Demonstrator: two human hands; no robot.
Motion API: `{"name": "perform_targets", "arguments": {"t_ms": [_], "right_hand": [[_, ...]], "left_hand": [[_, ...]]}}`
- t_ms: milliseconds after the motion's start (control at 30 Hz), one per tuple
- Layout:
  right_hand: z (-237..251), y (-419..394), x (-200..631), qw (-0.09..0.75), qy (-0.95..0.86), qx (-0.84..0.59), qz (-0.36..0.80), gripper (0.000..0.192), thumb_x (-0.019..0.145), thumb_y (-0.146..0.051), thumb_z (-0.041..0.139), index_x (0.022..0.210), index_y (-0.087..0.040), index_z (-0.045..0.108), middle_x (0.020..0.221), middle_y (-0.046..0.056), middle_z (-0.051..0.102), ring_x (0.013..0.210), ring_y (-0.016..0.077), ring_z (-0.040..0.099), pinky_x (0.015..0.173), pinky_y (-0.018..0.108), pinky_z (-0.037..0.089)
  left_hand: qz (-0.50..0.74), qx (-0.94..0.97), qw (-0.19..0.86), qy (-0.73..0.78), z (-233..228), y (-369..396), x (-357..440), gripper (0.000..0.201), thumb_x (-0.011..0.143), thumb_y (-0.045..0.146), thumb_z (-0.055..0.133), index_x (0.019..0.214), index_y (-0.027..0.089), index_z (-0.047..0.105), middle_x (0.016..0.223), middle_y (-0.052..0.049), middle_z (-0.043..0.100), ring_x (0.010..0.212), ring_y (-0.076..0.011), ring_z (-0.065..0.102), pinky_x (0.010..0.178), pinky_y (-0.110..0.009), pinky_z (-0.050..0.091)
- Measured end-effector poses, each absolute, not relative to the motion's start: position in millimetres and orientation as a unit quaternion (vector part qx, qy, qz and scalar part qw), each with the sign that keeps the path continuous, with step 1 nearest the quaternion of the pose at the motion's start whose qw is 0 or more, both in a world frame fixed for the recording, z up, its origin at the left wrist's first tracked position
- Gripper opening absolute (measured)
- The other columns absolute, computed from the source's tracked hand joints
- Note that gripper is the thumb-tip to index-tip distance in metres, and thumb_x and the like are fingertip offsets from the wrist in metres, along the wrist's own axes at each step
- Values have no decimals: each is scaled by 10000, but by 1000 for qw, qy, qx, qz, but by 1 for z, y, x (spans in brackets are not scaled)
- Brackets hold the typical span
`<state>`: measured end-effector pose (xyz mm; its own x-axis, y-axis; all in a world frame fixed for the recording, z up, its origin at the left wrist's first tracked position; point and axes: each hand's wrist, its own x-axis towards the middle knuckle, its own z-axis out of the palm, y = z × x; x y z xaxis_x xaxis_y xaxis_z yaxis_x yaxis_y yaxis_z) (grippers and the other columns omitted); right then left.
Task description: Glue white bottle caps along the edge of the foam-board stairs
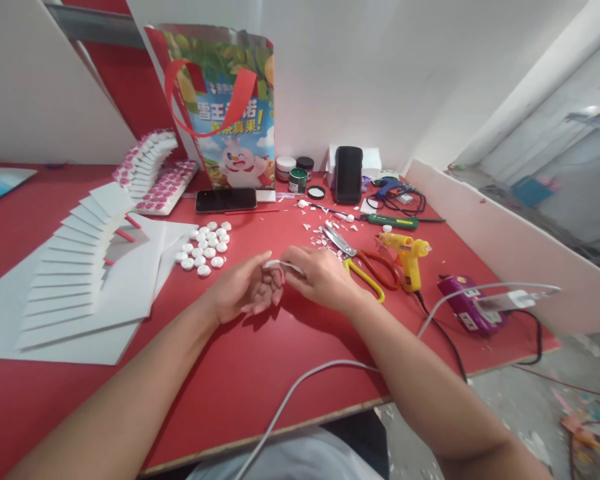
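Observation:
My left hand [253, 287] is over the middle of the red table, palm turned up, with a small white piece [272, 265] pinched between thumb and forefinger. Right against it, my right hand [320, 275] has its fingers closed on a thin white strip-like thing [294, 268]; its exact kind is too small to make out. Left of the hands lies a cluster of small white round pieces [209, 253]. Just beyond my right hand rest shears [343, 240] with one red and one yellow handle, among white scraps [314, 230].
A yellow glue gun [405, 257] and a purple power strip [467, 303] with cables lie at right. White stepped foam pieces [65, 267] stand at left. Behind are a colourful bag [243, 143], a phone [225, 199], paint jars [297, 180] and a green-handled tool [393, 221].

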<state>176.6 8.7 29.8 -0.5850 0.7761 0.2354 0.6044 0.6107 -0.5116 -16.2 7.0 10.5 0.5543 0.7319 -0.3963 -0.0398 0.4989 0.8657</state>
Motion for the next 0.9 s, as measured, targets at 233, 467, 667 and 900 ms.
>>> {"name": "perform_targets", "arguments": {"t_ms": [233,467,667,900], "right_hand": [[28,9,176,176,-892,-393,135,209,1020,-254,441,992,-168,630,853,88,694,694,175,546,606,283,249],[32,10,182,181,-867,-403,232,178,1019,-256,491,921,-164,607,723,38,625,615,142,458,614,262,278],[33,9,178,227,-822,-436,287,190,957,-250,531,780,-184,551,622,-37,477,573,107,385,597,256,268],[26,10,161,334,-617,-481,525,185,812,-304,563,665,-200,523,552,-57,470,496,92,394,505,238,294]], "left_hand": [[276,402,790,372,13,5,-19,316,905,426,531,697,191,490,523,-18,603,282,-71,402,297,-170,175],[272,496,719,403,11,1,-18,284,964,393,487,755,202,464,577,10,593,353,-73,426,357,-181,210],[277,668,522,451,11,-2,-18,323,1016,432,434,777,214,454,629,39,504,500,-106,445,517,-246,327],[299,805,216,465,6,-3,-15,233,1002,305,392,782,239,430,737,-25,556,672,-198,526,648,-308,350]]}}
